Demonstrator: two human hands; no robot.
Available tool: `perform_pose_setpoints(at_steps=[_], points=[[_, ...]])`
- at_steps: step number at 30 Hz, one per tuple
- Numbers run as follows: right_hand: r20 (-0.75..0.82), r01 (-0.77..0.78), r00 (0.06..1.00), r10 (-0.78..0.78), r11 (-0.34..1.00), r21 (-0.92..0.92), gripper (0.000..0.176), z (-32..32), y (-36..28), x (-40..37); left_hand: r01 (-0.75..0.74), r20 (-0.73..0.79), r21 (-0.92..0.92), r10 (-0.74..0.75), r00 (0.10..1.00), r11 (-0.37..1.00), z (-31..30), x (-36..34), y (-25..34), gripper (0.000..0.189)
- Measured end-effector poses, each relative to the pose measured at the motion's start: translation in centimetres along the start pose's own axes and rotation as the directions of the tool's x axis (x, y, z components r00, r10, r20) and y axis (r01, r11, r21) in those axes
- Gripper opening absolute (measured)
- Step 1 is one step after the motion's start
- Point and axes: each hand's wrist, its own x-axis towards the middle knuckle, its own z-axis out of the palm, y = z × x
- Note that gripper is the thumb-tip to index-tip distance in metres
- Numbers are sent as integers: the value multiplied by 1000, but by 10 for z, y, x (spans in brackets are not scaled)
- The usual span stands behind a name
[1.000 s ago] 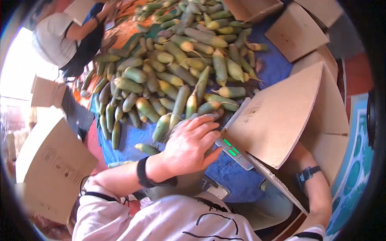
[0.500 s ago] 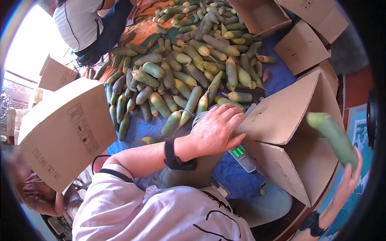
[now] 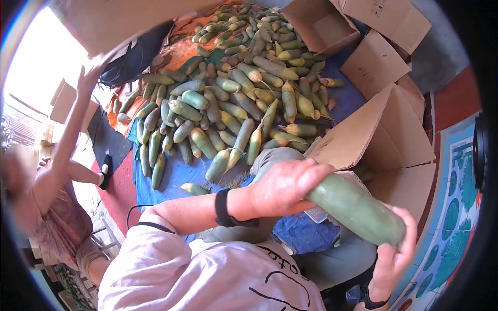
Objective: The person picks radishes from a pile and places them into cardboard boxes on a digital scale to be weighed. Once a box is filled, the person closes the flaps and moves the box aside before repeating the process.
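A large green radish [image 3: 358, 210] is held slantwise in front of me, above my knee. My right hand [image 3: 397, 256] has its fingers wrapped round the lower right end. At the upper left end my left hand [image 3: 285, 186] curls over the tip; part of its fingers is hidden. Just behind the radish stands an open cardboard box [image 3: 358, 129], its flaps up, with some radishes faintly visible inside. Beneath my left hand, a digital scale [image 3: 317, 213] is mostly covered.
A big pile of green radishes [image 3: 238, 98] lies on a blue tarp [image 3: 171, 181] ahead. More open boxes [image 3: 373, 65] stand at the back right. At the left, a person [image 3: 62, 207] reaches up to a raised cardboard box [image 3: 124, 20].
My right hand brought the radish leftward from the far right, and my left hand moved from beside the box onto its end. The person at left lifted a box upward.
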Motion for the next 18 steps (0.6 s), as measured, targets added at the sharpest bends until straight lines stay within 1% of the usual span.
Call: perform_pose_setpoints(at_steps=[1,2,4,5,6,8,9,10,12,13,14,16,17,18], points=[[-15,37,999,-37,999,-6,45,-1,7,1,-54,-109,55,60,992,997,-3,-1,-5,56],[-30,70,997,-70,997,-14,46,-5,16,3,-37,-140,123,55,989,992,-9,-4,-10,57],[-70,146,983,-171,949,-280,46,-15,35,8,125,-158,88,-110,981,988,-24,-9,-20,57],[-79,100,987,-140,919,-382,41,-22,42,8,206,-240,123,-172,956,971,-27,-14,-31,54],[-85,94,987,-137,919,-383,41,-28,50,8,287,-321,151,-228,919,946,-29,-20,-45,51],[-148,13,983,-110,841,-540,36,-37,69,3,547,-363,82,-486,795,833,-33,-37,-73,48],[-184,-10,977,-112,828,-561,32,-40,79,2,629,-359,6,-586,727,777,-33,-50,-96,46],[-194,-27,976,-100,827,-562,32,-42,88,0,705,-342,-68,-680,648,706,-32,-65,-118,44],[-237,-133,971,-16,790,-598,30,-42,100,-2,848,-269,-130,-842,468,513,-37,-79,-147,44],[-227,-125,974,-19,787,-604,27,-42,103,-2,826,-310,-51,-796,521,561,-38,-86,-158,44],[-232,-136,973,-10,786,-603,27,-40,104,0,835,-318,57,-782,535,548,-36,-99,-182,49],[-241,-103,969,-56,795,-598,27,-38,104,3,779,-382,91,-700,603,621,-30,-116,-212,56],[-248,-114,968,-49,792,-600,27,-37,105,5,776,-372,91,-702,608,624,-26,-122,-219,56],[-241,-108,969,-52,790,-603,27,-38,105,7,769,-399,249,-661,635,589,-21,-128,-224,57]])
